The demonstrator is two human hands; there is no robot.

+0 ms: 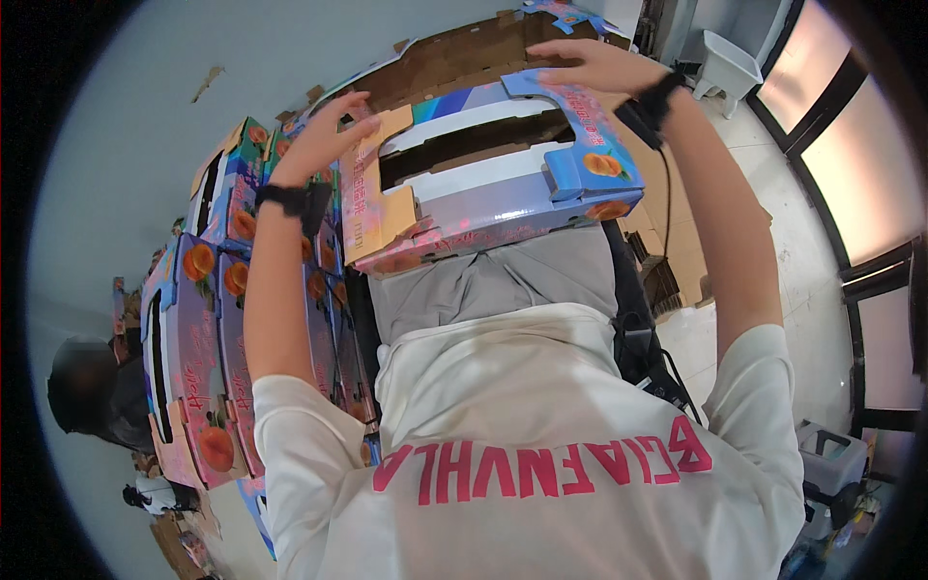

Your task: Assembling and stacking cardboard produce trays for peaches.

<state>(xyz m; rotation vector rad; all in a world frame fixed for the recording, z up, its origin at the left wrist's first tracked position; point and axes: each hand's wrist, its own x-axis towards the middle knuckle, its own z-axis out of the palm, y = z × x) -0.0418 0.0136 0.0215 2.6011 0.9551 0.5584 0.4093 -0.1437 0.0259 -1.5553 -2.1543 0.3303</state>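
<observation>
Two arms [737, 217] extended; left hand [327, 140] half-curled, hold unclear; right hand [594, 66] straight-fingered, unclenched, empty, near box [488, 205] corner.

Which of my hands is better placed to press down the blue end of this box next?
Probably your right hand: it is at the far edge of the box's blue end, while your left hand is at the opposite, orange end.
</observation>
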